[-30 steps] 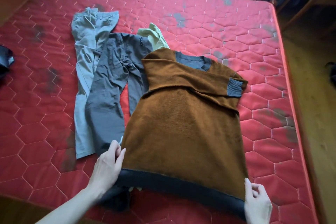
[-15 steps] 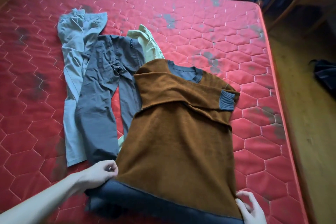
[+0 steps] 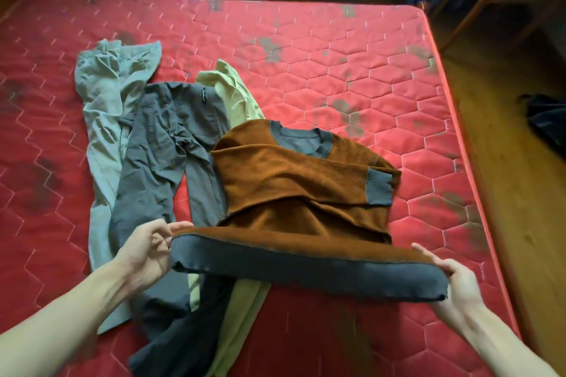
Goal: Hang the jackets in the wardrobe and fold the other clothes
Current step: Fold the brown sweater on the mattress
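Beyond left hand: crumpled pale grey-green trousers (image 3: 104, 119), dark grey trousers (image 3: 159, 162), pale yellow-green garment (image 3: 235, 89), all on red quilted mattress (image 3: 352, 64). Left hand (image 3: 147, 251) pinches left corner of grey ribbed hem of rust-brown knit sweater (image 3: 291, 190). Hem lifted off mattress between hands; sleeves folded across chest beyond. Right hand (image 3: 456, 281) grips right hem corner. Risk: uneven lift skews fold, folded sleeves slide out; sweater overlaps dark trousers and yellow-green garment, so dragging may pull them along.
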Demonstrator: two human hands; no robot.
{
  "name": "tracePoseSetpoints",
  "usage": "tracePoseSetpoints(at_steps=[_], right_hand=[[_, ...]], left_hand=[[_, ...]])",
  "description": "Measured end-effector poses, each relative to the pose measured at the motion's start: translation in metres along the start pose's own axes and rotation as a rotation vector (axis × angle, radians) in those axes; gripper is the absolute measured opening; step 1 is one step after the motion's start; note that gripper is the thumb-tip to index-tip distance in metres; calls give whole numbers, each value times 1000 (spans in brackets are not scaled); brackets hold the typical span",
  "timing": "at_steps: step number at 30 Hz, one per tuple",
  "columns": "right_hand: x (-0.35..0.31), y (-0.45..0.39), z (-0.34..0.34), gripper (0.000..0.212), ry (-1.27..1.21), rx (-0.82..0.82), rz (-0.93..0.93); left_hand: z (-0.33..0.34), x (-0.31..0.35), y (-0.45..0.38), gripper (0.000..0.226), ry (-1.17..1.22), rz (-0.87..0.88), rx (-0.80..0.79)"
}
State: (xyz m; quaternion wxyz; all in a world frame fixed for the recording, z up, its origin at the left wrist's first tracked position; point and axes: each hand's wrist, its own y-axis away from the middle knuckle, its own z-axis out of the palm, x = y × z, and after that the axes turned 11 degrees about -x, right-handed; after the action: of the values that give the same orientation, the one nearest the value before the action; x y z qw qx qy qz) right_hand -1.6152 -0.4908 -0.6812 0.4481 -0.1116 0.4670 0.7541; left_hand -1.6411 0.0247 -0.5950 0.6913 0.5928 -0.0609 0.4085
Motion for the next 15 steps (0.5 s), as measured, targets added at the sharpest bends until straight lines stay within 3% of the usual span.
tracePoseSetpoints(at_steps=[2, 4, 5, 8, 10, 13, 15], right_hand=[[-17, -10, 12, 85, 54, -8, 12], [-30, -30, 23, 58, 172, 49, -22], [-34, -41, 31, 58, 253, 78, -16], [-37, -76, 46, 64, 552, 142, -101], [-41, -95, 52, 53, 749, 182, -193], [-50, -123, 58, 36, 815, 213, -274], [-57, -140, 67, 26, 810, 209, -295]], left_hand=[[6, 17, -20, 50, 59, -9, -34], [16, 36, -47, 64, -12, -3, -48], [16, 42, -60, 66, -84, 19, -40], [12, 59, -100, 52, -381, 101, -17], [8, 68, -124, 30, -592, 193, 16], [6, 81, -143, 3, -780, 300, 59], [9, 92, -148, 28, -823, 379, 84]])
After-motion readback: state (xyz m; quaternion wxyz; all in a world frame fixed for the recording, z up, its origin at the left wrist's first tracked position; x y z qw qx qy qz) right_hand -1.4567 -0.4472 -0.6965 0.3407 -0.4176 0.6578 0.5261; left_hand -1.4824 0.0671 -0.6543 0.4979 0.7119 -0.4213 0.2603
